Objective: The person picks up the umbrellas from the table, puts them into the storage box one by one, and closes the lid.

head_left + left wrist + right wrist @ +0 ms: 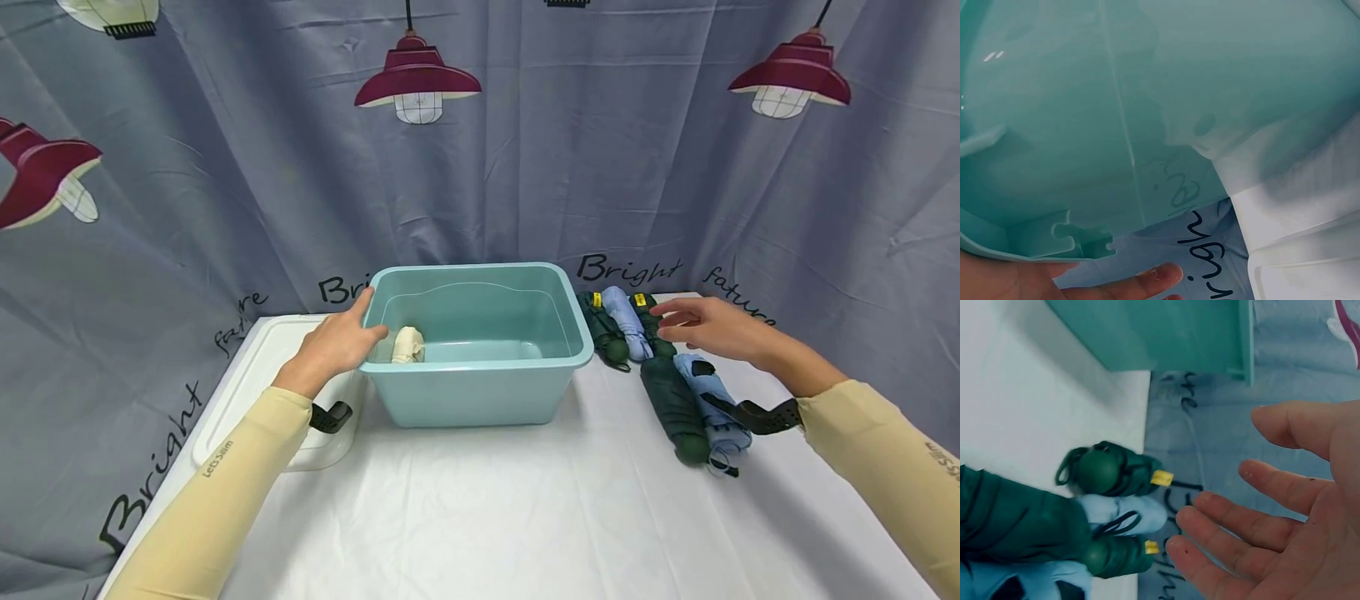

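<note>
My left hand [333, 343] rests at the left rim of a teal plastic storage bin [468, 396], thumb over the rim. In the left wrist view, its fingers [1141, 282] extend fairly straight outside the bin wall. A rolled cream bundle [408, 343] stands in the bin's left side. Holding nothing, my right hand [708, 327] hovers over folded umbrellas with its fingers spread. Dark green umbrellas [678, 412] and light blue umbrellas [628, 321] lie right of the bin. Two green ones bear yellow tags [1161, 478]. The right wrist view shows a gap between palm and umbrellas.
A white lid [258, 375] lies left of the bin, partly under my left arm. White cloth [510, 517] covers the table. Behind it hangs a grey-blue curtain [525, 183] printed with lamps and lettering.
</note>
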`<control>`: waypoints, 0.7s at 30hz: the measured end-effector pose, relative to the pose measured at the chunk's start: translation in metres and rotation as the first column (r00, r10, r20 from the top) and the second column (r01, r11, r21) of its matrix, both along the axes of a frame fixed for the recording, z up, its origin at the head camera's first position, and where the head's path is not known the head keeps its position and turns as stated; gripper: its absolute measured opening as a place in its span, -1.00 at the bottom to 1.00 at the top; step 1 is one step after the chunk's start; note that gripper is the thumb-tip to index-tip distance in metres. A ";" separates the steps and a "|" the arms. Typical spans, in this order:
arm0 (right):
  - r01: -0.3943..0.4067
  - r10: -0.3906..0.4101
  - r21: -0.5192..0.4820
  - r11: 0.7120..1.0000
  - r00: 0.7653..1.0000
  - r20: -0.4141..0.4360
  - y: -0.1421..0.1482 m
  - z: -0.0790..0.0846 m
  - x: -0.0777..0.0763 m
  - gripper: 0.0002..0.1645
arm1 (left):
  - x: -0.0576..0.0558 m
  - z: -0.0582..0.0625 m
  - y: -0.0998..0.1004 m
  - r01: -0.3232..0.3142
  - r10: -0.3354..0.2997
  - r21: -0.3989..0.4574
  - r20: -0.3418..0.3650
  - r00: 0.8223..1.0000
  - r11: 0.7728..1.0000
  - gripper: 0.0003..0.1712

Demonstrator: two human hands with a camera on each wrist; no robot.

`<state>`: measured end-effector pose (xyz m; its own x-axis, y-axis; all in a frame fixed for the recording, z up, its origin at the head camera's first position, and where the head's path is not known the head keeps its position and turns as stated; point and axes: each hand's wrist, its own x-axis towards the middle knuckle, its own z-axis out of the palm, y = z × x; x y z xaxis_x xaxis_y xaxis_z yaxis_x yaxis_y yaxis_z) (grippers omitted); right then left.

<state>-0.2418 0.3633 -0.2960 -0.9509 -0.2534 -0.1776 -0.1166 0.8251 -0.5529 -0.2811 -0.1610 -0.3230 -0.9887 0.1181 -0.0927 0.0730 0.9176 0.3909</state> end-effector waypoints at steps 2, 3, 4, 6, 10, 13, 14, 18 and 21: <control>0.004 -0.004 -0.006 1.000 1.000 0.014 0.005 -0.006 0.000 -0.27 | 0.000 0.000 0.000 0.000 0.000 0.002 -0.001 1.000 1.000 -0.04; 0.005 -0.005 -0.012 1.000 1.000 0.021 0.007 -0.008 -0.001 -0.26 | 0.000 0.000 0.000 0.001 -0.001 0.002 0.000 1.000 1.000 -0.04; 0.006 -0.005 -0.017 1.000 1.000 0.028 0.009 -0.011 -0.001 -0.25 | 0.000 0.000 0.000 0.000 0.000 0.003 0.002 1.000 1.000 -0.04; 0.011 -0.010 -0.027 1.000 0.999 0.037 0.011 -0.015 -0.001 -0.25 | 0.000 0.000 0.000 -0.002 0.001 0.004 0.008 1.000 1.000 -0.04; 0.018 -0.017 -0.024 1.000 0.999 0.047 0.016 -0.024 -0.002 -0.23 | -0.001 0.000 0.000 -0.003 0.002 0.007 0.016 1.000 1.000 -0.04; 0.026 -0.025 -0.025 0.999 0.998 0.064 0.018 -0.029 -0.003 -0.23 | -0.001 0.000 0.000 0.000 0.000 0.006 0.010 1.000 1.000 -0.03; 0.029 -0.027 -0.026 0.999 0.997 0.070 0.019 -0.031 -0.003 -0.23 | -0.001 0.000 0.000 0.000 0.000 0.008 0.008 1.000 1.000 -0.03; 0.039 -0.036 -0.040 0.998 0.995 0.091 0.023 -0.039 -0.003 -0.21 | -0.001 0.001 0.000 -0.005 0.005 0.011 0.008 1.000 1.000 -0.03; 0.049 -0.044 -0.044 0.998 0.994 0.098 0.027 -0.046 -0.001 -0.19 | -0.001 0.001 0.000 -0.006 0.006 0.011 0.010 1.000 1.000 -0.03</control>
